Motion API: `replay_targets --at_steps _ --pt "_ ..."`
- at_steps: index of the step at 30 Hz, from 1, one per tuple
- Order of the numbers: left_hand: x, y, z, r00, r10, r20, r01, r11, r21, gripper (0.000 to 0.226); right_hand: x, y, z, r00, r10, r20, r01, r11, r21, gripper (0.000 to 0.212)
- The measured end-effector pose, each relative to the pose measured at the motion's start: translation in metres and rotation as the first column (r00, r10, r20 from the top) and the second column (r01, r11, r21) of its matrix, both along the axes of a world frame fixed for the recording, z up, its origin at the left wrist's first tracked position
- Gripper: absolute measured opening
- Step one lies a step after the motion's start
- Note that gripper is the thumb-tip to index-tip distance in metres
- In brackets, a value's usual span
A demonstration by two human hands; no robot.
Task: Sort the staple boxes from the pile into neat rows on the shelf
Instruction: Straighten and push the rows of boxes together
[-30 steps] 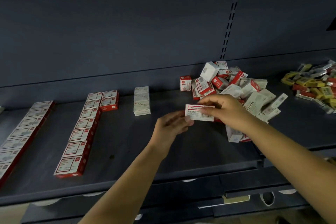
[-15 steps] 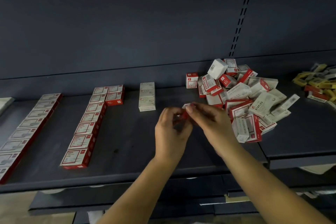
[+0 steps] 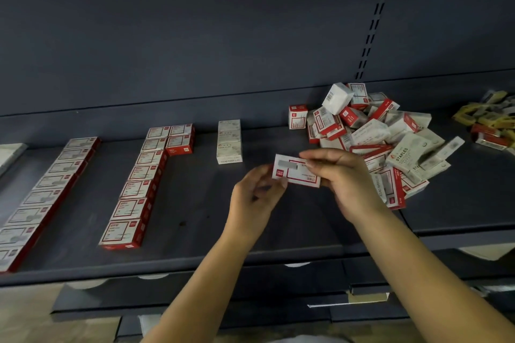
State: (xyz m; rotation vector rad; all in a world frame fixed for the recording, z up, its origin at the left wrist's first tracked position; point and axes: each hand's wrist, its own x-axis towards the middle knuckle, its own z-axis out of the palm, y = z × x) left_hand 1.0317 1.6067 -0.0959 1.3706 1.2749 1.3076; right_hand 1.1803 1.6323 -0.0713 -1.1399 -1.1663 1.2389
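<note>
1. A dark shelf (image 3: 195, 231) carries everything.
2. Both hands pinch one red-and-white staple box (image 3: 296, 174) above it: left hand (image 3: 255, 198) at its left end, right hand (image 3: 342, 178) over the right.
3. The pile (image 3: 373, 139) lies behind the right hand; neat rows (image 3: 133, 192) run leftward.

"STAPLES" stands on a white box (image 3: 407, 157) (in the pile).
</note>
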Motion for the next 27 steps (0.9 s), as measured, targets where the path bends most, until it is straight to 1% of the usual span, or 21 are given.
replay_targets --at_steps 2,4,10,14,15,16,18,20,22,24,27 --pt "-0.002 -0.001 0.005 0.992 -0.029 0.124 0.039 0.996 -0.084 0.019 0.000 0.000 0.000 1.000 0.022 0.019 -0.023 1.000 0.020 0.027" --pt "-0.006 -0.002 0.005 0.979 -0.007 0.203 0.037 0.989 -0.142 0.014 -0.002 -0.001 0.000 0.999 0.044 0.025 -0.045 0.999 0.025 0.026" --pt "-0.016 -0.006 0.003 0.968 0.029 0.250 0.028 0.974 -0.224 0.014 -0.010 0.003 0.001 0.988 0.119 0.100 -0.124 0.991 0.048 0.028" --pt "-0.031 -0.005 0.002 0.931 0.078 0.355 0.013 0.969 -0.248 0.013 -0.021 0.004 0.002 0.977 0.152 0.148 -0.159 0.987 0.033 0.026" --pt "-0.037 -0.004 0.003 0.928 0.079 0.365 0.011 0.971 -0.241 0.013 -0.024 0.004 0.002 0.976 0.151 0.154 -0.158 0.987 0.031 0.025" --pt "-0.043 -0.002 0.004 0.936 0.074 0.343 0.006 0.974 -0.226 0.013 -0.028 0.004 0.003 0.975 0.152 0.162 -0.159 0.987 0.032 0.024" --pt "-0.058 0.000 0.007 0.962 0.056 0.268 0.000 0.979 -0.205 0.015 -0.037 0.002 0.004 0.965 0.180 0.189 -0.188 0.982 0.023 0.019" --pt "-0.072 0.002 0.012 0.973 0.022 0.229 0.023 0.982 -0.188 0.019 -0.050 -0.001 0.008 0.928 0.271 0.256 -0.275 0.961 -0.019 0.016" --pt "-0.087 0.003 0.017 0.973 -0.021 0.229 0.061 0.984 -0.169 0.028 -0.067 -0.002 0.012 0.882 0.376 0.284 -0.370 0.926 -0.075 0.021" --pt "-0.103 0.002 0.019 0.968 -0.051 0.244 0.090 0.985 -0.150 0.036 -0.086 -0.003 0.014 0.878 0.416 0.236 -0.405 0.909 -0.098 0.025" --pt "-0.127 -0.002 0.021 0.949 -0.034 0.315 0.093 0.980 -0.174 0.039 -0.115 -0.004 0.013 0.929 0.355 0.105 -0.347 0.934 -0.084 0.019"
